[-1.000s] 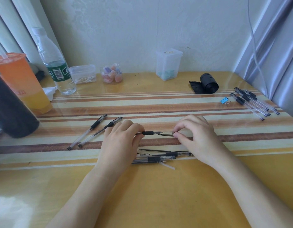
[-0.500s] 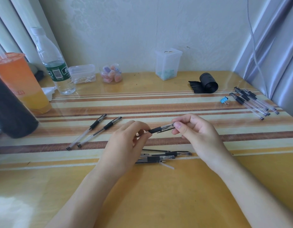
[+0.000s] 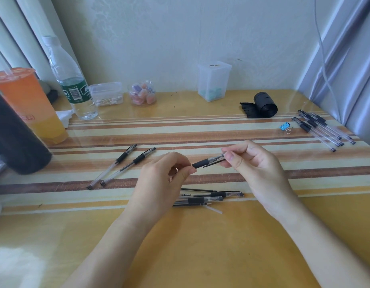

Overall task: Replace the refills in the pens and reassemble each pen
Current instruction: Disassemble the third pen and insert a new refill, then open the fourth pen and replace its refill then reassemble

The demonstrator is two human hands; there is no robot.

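Note:
My left hand [image 3: 161, 183] and my right hand [image 3: 256, 169] hold one pen [image 3: 208, 161] between them above the striped table. The left fingers pinch its black-grip end; the right thumb and fingers pinch its clear capped end with the black clip. The pen tilts up to the right. Under my hands lie a capped pen [image 3: 219, 194], another pen [image 3: 198, 200] and a thin black refill [image 3: 197, 190]. Two uncapped pens [image 3: 117, 165] lie to the left. Several more pens [image 3: 323, 129] lie at the far right.
An orange drink cup [image 3: 28, 104], a dark cylinder [image 3: 13, 138] and a water bottle [image 3: 71, 80] stand at the left. Small plastic containers [image 3: 213, 82] line the wall. A black bag roll [image 3: 263, 104] and a blue binder clip [image 3: 285, 127] lie right of centre.
The cap in my right hand has gone onto the pen held by my left hand. Both hands have lifted the joined pen off the table and tilted it up to the right.

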